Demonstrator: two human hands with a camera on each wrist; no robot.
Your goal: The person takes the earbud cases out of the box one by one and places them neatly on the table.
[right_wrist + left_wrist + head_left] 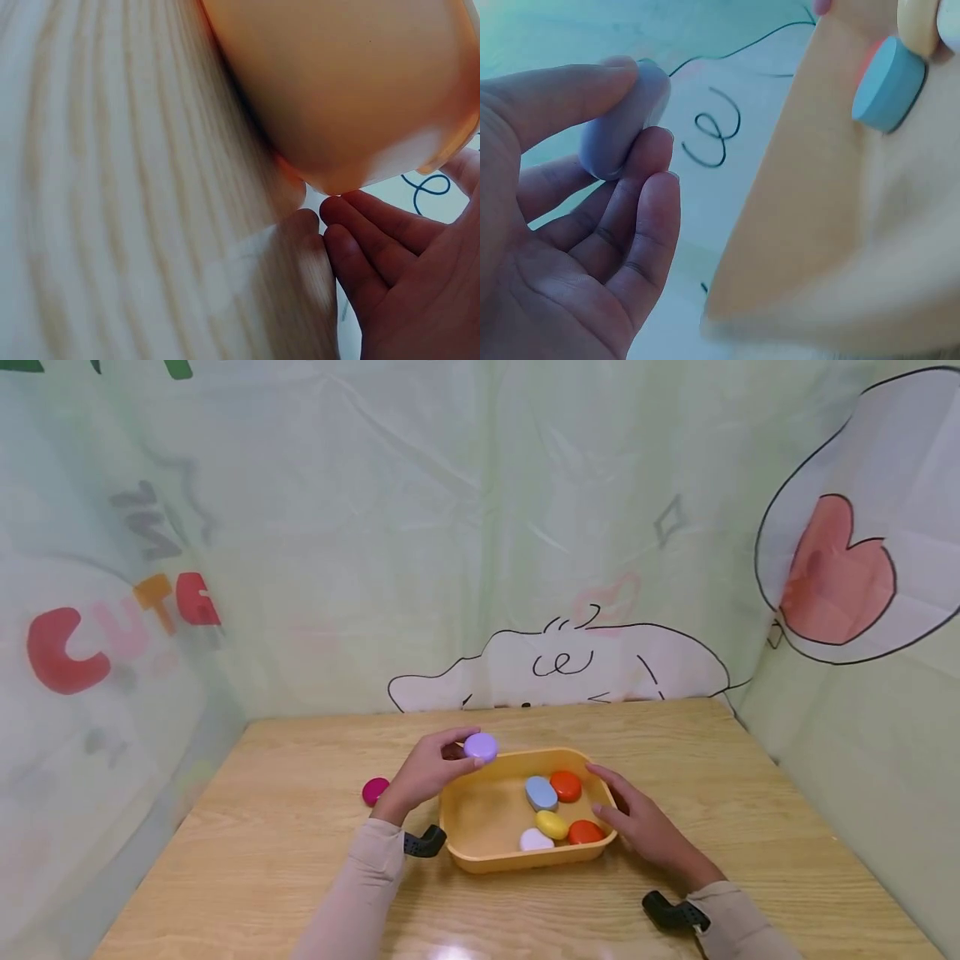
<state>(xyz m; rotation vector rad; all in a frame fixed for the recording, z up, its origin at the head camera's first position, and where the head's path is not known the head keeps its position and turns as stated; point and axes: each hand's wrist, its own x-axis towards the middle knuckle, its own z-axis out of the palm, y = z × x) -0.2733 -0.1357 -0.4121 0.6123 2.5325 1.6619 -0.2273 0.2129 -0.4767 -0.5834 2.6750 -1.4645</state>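
Observation:
My left hand (431, 770) pinches a smooth purple pebble-shaped piece (481, 747) between thumb and fingers, held up at the far left corner of a yellow-orange plastic tray (517, 862). The left wrist view shows the purple piece (622, 124) edge-on, thick and rounded. At the tray's right end is my right hand (648, 827), thumb over the rim and fingers along the outside. Fingertips (345, 244) lie right at the tray's outer wall in the right wrist view. Inside the tray lie a blue piece (541, 793), a yellow one (552, 824), a white one (536, 840) and two red ones (566, 786).
A magenta piece (375, 791) lies on the wooden table (292, 827) left of the tray, partly behind my left wrist. Printed curtains (360, 543) hang at the table's back and sides. Black wrist-camera mounts (425, 842) stick out from both sleeves.

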